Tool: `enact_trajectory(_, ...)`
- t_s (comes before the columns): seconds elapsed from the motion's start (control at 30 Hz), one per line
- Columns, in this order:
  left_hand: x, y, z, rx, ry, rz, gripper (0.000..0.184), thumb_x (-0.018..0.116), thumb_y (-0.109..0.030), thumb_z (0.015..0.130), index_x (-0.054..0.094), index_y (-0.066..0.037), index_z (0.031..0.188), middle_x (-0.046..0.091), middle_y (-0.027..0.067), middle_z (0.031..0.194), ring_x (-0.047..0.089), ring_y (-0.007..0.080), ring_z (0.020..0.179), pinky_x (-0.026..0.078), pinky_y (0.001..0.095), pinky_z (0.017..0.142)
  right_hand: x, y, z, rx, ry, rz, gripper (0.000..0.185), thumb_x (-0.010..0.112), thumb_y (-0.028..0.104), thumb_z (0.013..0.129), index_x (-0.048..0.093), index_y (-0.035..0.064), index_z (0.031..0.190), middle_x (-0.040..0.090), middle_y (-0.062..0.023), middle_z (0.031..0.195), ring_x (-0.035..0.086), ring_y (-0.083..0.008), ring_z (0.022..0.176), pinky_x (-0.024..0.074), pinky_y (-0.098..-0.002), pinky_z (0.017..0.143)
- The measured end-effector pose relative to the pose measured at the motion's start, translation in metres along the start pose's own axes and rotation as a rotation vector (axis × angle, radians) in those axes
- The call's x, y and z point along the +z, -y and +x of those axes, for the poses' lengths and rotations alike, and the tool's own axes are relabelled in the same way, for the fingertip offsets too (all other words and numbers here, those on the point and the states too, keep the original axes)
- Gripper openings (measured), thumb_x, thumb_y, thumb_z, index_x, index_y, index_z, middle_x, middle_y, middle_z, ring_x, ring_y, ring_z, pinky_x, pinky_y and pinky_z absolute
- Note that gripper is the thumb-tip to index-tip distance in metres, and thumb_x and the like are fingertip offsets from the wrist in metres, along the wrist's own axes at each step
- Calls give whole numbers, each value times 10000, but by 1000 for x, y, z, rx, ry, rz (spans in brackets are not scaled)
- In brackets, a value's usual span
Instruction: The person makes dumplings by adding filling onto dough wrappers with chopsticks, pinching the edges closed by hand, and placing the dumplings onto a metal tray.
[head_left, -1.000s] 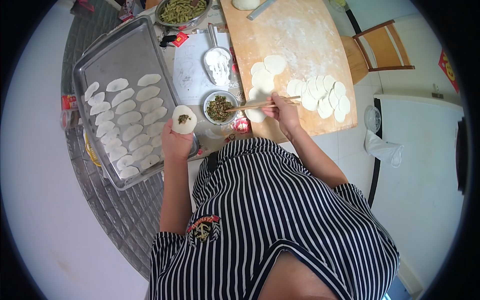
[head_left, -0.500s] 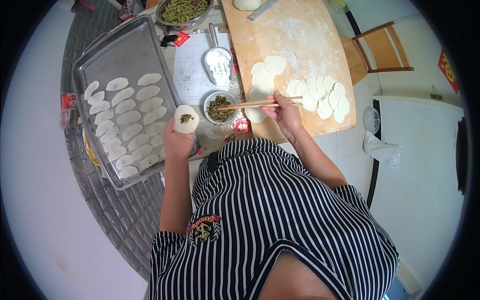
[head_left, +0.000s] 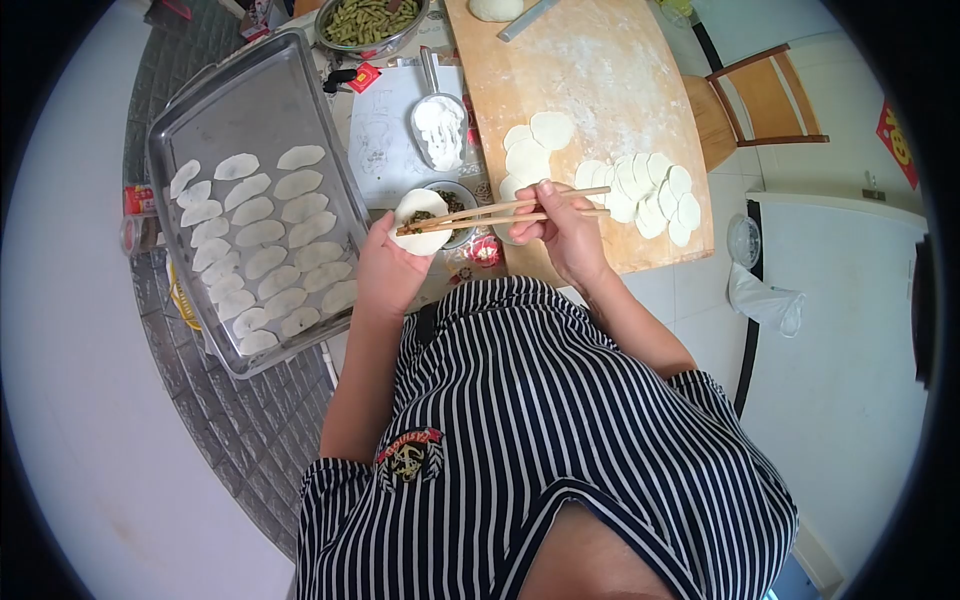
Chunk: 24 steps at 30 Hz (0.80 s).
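My left hand (head_left: 390, 270) holds a round dumpling wrapper (head_left: 424, 243) with some filling on its middle. Between the fingers of my right hand (head_left: 568, 232) is a pair of chopsticks (head_left: 490, 215), whose tips reach onto the filling in the wrapper. The filling bowl (head_left: 474, 196) stands behind the wrapper and is partly covered by it. To the left, a metal tray (head_left: 262, 92) carries rows of folded dumplings (head_left: 262, 233). Wrappers (head_left: 527, 157) lie loose on the wooden board, and more are piled in an overlapping heap (head_left: 640, 190) at its right.
A metal scoop of flour (head_left: 438, 125) rests on a paper sheet (head_left: 378, 130). Farther back are a bowl of green pods (head_left: 368, 22), a dough lump (head_left: 496, 8) and a knife (head_left: 527, 19) on the floured board (head_left: 590, 80). A wooden chair (head_left: 765, 98) stands right.
My left hand has moved right with the wrapper, now in front of the bowl. The chopstick tips have left the bowl and come onto the wrapper.
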<state>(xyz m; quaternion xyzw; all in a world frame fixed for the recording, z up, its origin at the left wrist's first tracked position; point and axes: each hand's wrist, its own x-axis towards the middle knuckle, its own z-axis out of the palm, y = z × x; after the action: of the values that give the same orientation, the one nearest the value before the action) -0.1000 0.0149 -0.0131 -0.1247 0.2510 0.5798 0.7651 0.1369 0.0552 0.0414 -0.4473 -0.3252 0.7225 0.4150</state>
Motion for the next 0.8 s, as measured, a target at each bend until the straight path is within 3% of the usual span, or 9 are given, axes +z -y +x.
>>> enact_trajectory(0.17,7,2,-1,-50,15,-3,464,305,-218,1022,355,86,1369,465,233,1379,452,354,1295,336,487,1124,4,1,1,-21,-3,-6,372,445,280,1032,610,-53,1034,663,-123,796,677,-179,666,568,-257,609)
enact_trajectory(0.23,5,2,-3,-58,42,-24,467,294,-217,1023,359,89,1369,466,237,1381,451,353,1298,336,481,1125,4,-3,2,-31,9,-148,373,447,272,1032,606,-64,1058,656,-119,819,671,-171,678,565,-259,622)
enact_trajectory(0.67,-1,-6,2,16,40,-31,472,291,-212,1019,385,108,1354,471,247,1387,442,342,1315,327,459,1132,-3,3,-1,-31,53,-61,403,459,281,1028,598,-90,1098,639,-135,876,659,-179,679,566,-270,634)
enact_trajectory(0.73,-3,-6,3,19,35,-26,471,293,-211,1019,385,108,1353,473,247,1384,443,343,1312,327,459,1131,5,6,0,-2,21,-248,398,459,276,1027,599,-91,1090,643,-141,863,659,-184,675,568,-277,630)
enact_trajectory(0.8,-5,-6,5,22,28,-22,471,294,-210,1018,386,109,1352,475,247,1382,445,345,1310,326,459,1131,4,6,-2,-15,16,-233,390,467,274,1024,605,-87,1075,643,-138,847,658,-183,672,568,-278,627)
